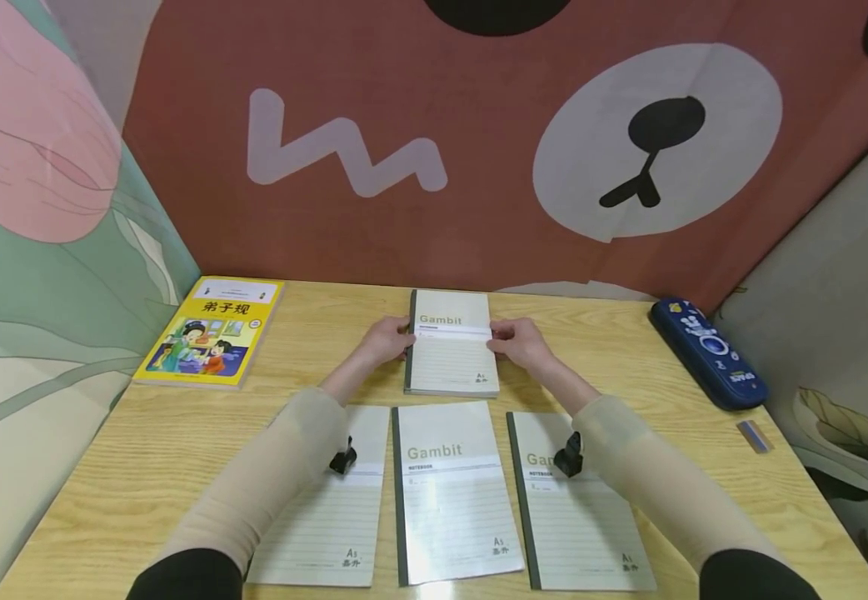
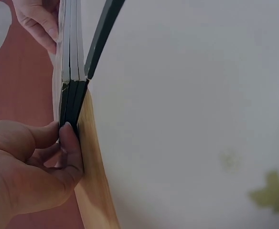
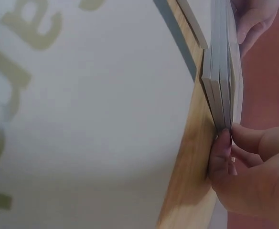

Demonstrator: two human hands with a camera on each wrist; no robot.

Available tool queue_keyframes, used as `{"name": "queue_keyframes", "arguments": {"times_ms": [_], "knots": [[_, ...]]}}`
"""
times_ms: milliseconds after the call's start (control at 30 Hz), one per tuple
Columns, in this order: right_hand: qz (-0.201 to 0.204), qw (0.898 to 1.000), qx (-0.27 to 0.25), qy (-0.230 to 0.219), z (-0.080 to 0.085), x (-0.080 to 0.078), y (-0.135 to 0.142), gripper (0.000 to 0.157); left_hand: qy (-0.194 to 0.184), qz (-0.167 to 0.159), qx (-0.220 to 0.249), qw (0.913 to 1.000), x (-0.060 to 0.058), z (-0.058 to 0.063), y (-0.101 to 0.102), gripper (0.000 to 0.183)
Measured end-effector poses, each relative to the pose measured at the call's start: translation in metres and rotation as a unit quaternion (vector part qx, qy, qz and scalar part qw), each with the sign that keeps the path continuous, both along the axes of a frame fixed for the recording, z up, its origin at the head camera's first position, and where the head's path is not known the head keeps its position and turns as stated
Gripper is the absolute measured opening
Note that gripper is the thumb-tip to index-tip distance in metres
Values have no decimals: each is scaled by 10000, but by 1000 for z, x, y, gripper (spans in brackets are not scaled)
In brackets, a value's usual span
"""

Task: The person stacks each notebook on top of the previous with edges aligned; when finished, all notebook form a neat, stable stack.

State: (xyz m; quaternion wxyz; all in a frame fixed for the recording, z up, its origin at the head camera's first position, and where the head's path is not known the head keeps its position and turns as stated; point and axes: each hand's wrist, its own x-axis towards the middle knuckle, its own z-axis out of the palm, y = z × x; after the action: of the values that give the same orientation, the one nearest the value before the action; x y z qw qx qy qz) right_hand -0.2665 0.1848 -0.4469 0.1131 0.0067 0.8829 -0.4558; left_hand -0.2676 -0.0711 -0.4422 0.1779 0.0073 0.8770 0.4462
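Observation:
A small stack of Gambit notebooks (image 1: 451, 362) with dark spines is between my two hands, toward the far side of the table. My left hand (image 1: 387, 339) pinches its spine edge; the left wrist view shows the thumb and fingers on either side of the dark spines (image 2: 71, 102). On the opposite edge, my right hand (image 1: 521, 342) pinches the stacked pages (image 3: 219, 102) between thumb and fingers. Nearer to me lie three more notebooks side by side: a left one (image 1: 321, 525), a middle one (image 1: 455, 508) and a right one (image 1: 580, 533). My forearms partly cover the outer two.
A yellow picture book (image 1: 209, 333) lies at the back left of the wooden table (image 1: 329, 333). At the right are a dark blue pencil case (image 1: 707, 354) and a small striped eraser-like block (image 1: 755, 437). A printed brown wall covering (image 1: 404, 233) rises behind the table's far edge.

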Motion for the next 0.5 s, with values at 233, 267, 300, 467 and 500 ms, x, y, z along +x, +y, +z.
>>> {"name": "queue_keyframes", "arguments": {"times_ms": [233, 267, 300, 467, 500], "knots": [[98, 9999, 77, 93, -3, 1, 5, 47, -49, -103, -445, 9989, -3, 0, 4, 56], [124, 9998, 79, 111, -4, 1, 6, 46, -47, -114, -496, 9987, -3, 0, 5, 56], [144, 9998, 35, 102, -4, 2, 7, 46, -44, -122, -536, 9985, -3, 0, 5, 57], [221, 9997, -20, 74, -5, 2, 7, 47, -16, -93, -527, 9986, -3, -2, 4, 56], [220, 9997, -18, 55, -5, 2, 7, 47, -8, -89, -519, 9986, -3, -2, 4, 56]]}}
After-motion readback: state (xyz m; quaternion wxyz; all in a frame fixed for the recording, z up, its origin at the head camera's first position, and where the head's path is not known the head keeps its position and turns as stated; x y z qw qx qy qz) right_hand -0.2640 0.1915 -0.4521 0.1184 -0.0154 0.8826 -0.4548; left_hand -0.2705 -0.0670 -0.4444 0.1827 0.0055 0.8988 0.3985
